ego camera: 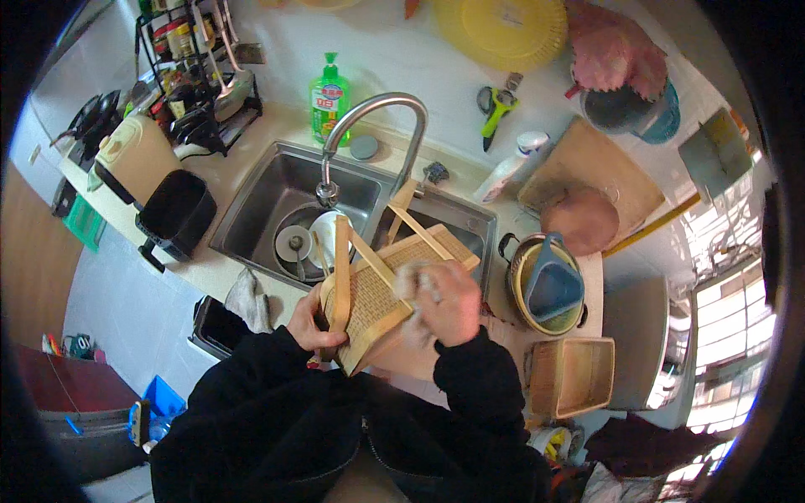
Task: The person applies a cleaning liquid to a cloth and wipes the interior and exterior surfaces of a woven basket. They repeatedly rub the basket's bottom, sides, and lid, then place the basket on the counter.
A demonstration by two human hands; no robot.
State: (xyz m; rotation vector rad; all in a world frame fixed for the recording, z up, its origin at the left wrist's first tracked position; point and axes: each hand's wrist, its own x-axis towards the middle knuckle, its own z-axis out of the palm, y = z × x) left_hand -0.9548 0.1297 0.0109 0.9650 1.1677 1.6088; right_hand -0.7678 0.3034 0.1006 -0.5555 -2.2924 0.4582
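In front of my body, over the front edge of the double sink (255, 195), a wooden-framed piece with a woven panel (371, 292) is held at a tilt. Wooden legs or struts stick up from it towards the tap. My left hand (312, 322) grips its lower left corner, thumb on the wood. My right hand (445, 300), slightly blurred, holds a pale cloth (409, 283) against the frame on the right. Just beyond, the left basin holds a round pan with a small white bowl (293, 244), a spoon (299, 254) and a white plate (327, 229).
A curved metal tap (415, 126) arches over the sink. Behind it stands a green detergent bottle (329, 104). To the right are a pot with a blue strainer (553, 289) and a wooden cutting board (585, 170). A black air-fryer drawer (177, 210) and a grey rag (248, 300) lie left.
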